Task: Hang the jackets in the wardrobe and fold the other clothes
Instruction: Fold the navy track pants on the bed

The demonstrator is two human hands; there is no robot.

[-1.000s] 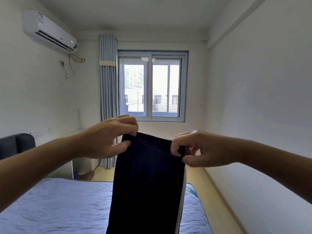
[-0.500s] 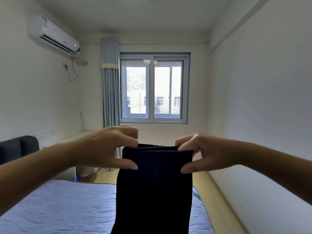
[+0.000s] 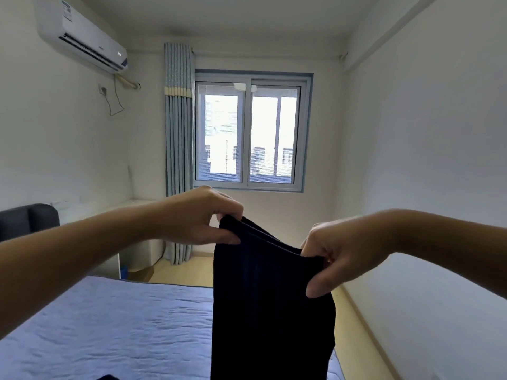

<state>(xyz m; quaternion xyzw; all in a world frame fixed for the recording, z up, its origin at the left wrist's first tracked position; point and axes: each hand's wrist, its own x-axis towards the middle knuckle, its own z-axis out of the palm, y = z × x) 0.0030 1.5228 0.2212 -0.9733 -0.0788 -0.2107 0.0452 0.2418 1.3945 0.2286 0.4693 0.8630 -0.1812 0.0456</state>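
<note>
The bed [image 3: 104,330] with its blue cover fills the lower left, under a window [image 3: 249,133] in the far wall. A dark garment [image 3: 269,311] hangs in the air over the bed's right side, doubled along its top edge, which slopes down to the right. The left hand [image 3: 197,218] pinches the higher corner between thumb and fingers. The right hand [image 3: 337,253] pinches the lower corner the same way. This looks like the folding step, with the cloth held up to line its layers. The next move probably calls for levelling the corners, then lowering the cloth flat onto the bed without letting the layers slip.
</note>
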